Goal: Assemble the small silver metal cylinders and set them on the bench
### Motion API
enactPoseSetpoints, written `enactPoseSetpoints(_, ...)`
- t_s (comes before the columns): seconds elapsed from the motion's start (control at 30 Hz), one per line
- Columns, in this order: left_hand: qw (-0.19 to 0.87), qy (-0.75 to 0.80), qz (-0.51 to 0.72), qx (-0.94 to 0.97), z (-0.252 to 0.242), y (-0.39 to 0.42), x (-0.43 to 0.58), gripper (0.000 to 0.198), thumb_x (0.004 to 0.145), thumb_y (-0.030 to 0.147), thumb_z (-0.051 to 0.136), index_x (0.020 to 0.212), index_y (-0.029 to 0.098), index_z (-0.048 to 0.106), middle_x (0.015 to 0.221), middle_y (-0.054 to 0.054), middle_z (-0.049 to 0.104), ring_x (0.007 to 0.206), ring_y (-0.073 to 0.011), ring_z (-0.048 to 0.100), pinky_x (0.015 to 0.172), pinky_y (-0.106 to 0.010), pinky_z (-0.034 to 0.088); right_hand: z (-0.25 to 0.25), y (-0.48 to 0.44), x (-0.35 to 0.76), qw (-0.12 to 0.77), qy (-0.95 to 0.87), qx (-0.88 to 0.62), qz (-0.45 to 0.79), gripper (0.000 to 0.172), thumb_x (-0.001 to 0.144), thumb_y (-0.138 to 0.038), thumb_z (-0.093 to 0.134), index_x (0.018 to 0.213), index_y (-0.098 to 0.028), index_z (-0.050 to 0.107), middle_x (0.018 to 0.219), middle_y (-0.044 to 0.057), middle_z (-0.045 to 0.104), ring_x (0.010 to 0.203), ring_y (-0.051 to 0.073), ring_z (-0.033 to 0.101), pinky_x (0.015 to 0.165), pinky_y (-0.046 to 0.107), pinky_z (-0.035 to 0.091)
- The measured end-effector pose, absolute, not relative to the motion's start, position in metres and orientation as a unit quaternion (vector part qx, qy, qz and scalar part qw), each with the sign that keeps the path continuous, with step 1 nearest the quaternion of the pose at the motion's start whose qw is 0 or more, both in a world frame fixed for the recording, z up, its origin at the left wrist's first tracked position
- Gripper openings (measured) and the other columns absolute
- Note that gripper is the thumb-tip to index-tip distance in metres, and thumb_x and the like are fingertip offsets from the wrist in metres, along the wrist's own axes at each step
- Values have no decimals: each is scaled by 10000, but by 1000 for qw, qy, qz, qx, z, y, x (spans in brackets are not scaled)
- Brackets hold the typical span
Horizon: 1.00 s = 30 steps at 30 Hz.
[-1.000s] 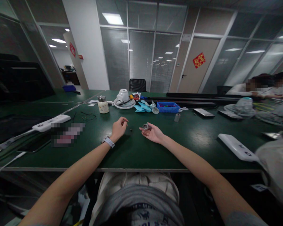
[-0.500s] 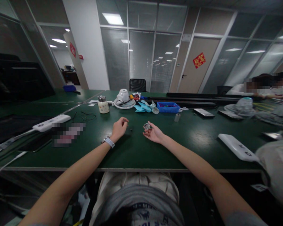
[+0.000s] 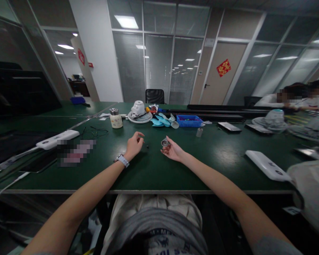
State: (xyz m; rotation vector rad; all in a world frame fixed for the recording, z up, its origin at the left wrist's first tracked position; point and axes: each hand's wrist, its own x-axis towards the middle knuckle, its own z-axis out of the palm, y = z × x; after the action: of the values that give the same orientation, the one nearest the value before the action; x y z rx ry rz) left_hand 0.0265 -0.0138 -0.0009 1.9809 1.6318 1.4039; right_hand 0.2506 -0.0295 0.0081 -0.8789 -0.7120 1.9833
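Right hand [image 3: 173, 151]: we hold a round metal part [image 3: 164, 143] — fingers partly curled.
Left hand [image 3: 134, 146]: half curled — we can't tell if it holds anything.
Dark bit [image 3: 147, 146]: on our table [image 3: 155, 171], between our hands.

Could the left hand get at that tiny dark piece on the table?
Probably yes: the left hand is just beside the tiny dark piece, with nothing visible between them. The right hand, holding a round metal part, is on the piece's other side.
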Motion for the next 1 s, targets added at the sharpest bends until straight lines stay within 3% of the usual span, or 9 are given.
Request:
enactPoseSetpoints(0.13,102,554,478,674,-2,-13,26,251,791,220,457,1002,199,591,695,3,671,634,-157,615,627,-251,420,5,-28,245,413,-335,-346,773,263,965,-420,430,895,-181,512,702,38,681,553,129,665,526,216,561)
enactPoseSetpoints(0.3,102,549,477,679,-3,-12,26,258,791,221,457,1016,200,582,695,1,674,622,-156,613,618,-250,422,5,-30,239,426,-379,-341,748,225,980,-334,415,910,-155,531,791,69,694,619,135,691,574,224,575)
enactPoseSetpoints(0.4,103,549,477,678,-3,-12,25,254,790,217,455,1011,200,579,695,2,673,620,-154,612,616,-248,420,0,-29,240,466,-446,-357,675,135,887,-277,601,930,-152,574,786,46,691,641,136,680,604,244,581)
enactPoseSetpoints(0.57,108,550,475,678,-1,-14,26,254,793,221,454,1016,199,574,700,2,670,634,-155,617,625,-249,425,-14,-29,250,516,-602,-389,468,230,672,-238,796,862,-205,670,777,-9,679,729,123,641,655,217,530)
enactPoseSetpoints(0.8,114,553,476,675,0,-15,27,250,792,224,460,1011,204,578,700,3,670,637,-159,615,630,-254,423,-10,-34,259,524,-665,-407,343,277,599,-264,832,839,-294,696,851,-1,664,920,210,596,787,312,503)
enactPoseSetpoints(1.0,114,552,478,674,2,-16,27,249,789,221,460,1006,203,581,702,2,669,641,-161,615,636,-257,423,-9,-32,260,505,-699,-385,329,285,601,-240,830,849,-301,704,947,25,636,1064,235,526,881,350,460)
